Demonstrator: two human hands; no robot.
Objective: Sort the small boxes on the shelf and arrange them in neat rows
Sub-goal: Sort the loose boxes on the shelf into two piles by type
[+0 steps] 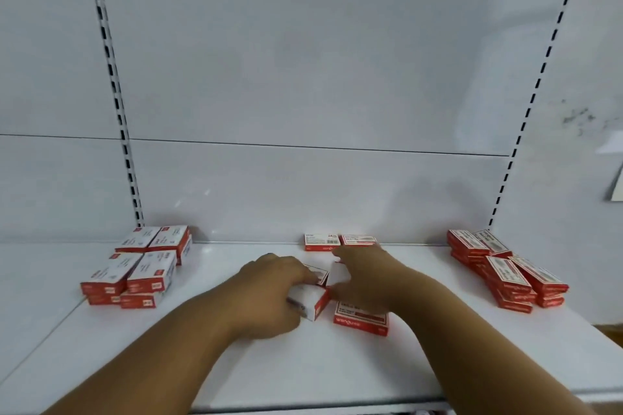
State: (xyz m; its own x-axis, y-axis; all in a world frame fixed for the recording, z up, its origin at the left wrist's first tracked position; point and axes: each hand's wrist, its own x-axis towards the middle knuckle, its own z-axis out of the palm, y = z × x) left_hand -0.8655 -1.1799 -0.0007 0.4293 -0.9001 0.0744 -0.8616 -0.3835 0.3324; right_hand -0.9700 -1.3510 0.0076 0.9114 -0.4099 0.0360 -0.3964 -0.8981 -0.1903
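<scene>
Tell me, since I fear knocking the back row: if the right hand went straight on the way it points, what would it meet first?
Probably the two boxes at the back wall. The right hand points up-left toward them, its fingers seeming just short of that pair. Depth is unclear from one view, so they may already touch.

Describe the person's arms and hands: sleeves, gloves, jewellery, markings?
Both forearms are bare right to the frame's bottom edge; no sleeves show. The left hand and right hand are ungloved, with no rings, watch, bracelets or markings visible. Motion blur hides finer detail.
</scene>
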